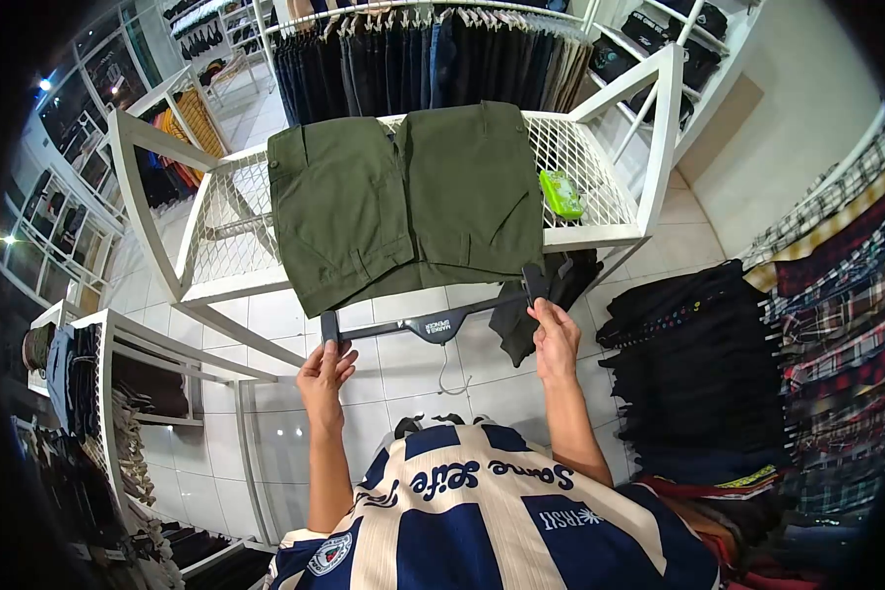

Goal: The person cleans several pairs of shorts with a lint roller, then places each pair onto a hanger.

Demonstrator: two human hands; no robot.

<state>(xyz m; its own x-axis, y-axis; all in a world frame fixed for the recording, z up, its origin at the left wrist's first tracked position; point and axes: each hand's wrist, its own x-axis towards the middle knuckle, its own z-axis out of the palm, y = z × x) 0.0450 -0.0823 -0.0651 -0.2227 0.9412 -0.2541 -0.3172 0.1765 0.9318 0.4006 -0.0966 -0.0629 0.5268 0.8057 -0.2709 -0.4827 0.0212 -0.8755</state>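
Note:
Olive-green trousers (344,206) lie spread over the white mesh rack (231,221), waistband towards me. A black clip hanger (433,325) with pale lettering runs along the waistband, its metal hook hanging down over the floor. My left hand (326,382) pinches the hanger's left clip, right at the waistband's lower left corner. At the opposite end, my right hand (556,339) has its thumb and fingers closed on the right clip, by the waistband's other corner. Both clips overlap the cloth edge in this view.
A bright green packet (560,194) sits on the mesh, right of the trousers. Behind hangs a rail of dark trousers (433,64). Checked shirts (841,344) and black garments (693,374) hang at right. Another white rack (113,393) stands at left.

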